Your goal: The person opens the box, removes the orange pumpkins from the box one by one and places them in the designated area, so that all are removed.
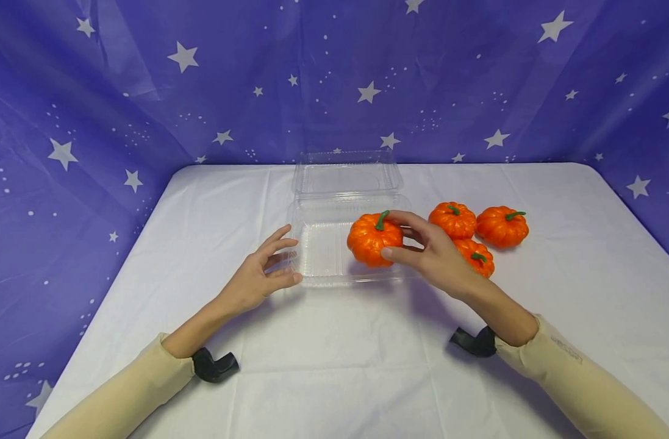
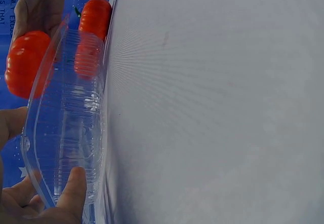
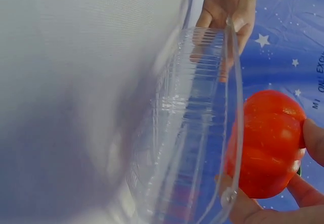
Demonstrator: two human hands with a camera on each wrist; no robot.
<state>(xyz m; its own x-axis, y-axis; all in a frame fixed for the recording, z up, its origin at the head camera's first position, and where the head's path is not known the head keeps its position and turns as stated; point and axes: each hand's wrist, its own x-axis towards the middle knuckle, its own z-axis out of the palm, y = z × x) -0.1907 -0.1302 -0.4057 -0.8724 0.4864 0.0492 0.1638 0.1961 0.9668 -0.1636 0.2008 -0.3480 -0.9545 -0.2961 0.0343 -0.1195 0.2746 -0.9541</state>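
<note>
My right hand (image 1: 438,253) holds an orange toy pumpkin (image 1: 371,241) with a green stem between thumb and fingers. The pumpkin is over the right half of a clear plastic clamshell container (image 1: 329,281), above its rim in the right wrist view. My left hand (image 1: 256,277) is at the container's left end, fingers spread and mostly straight, with the thumb by the front corner. In the left wrist view, the left thumb (image 2: 73,196) lies against the clear wall. The container's hinged lid (image 1: 345,181) is folded back behind the base.
Three more toy pumpkins sit right of the container: one behind (image 1: 452,220), one farther right (image 1: 502,227), and one (image 1: 475,257) partly covered by my right hand. A white cloth (image 1: 334,366) covers the table. Behind it hangs a purple star-patterned curtain (image 1: 323,67).
</note>
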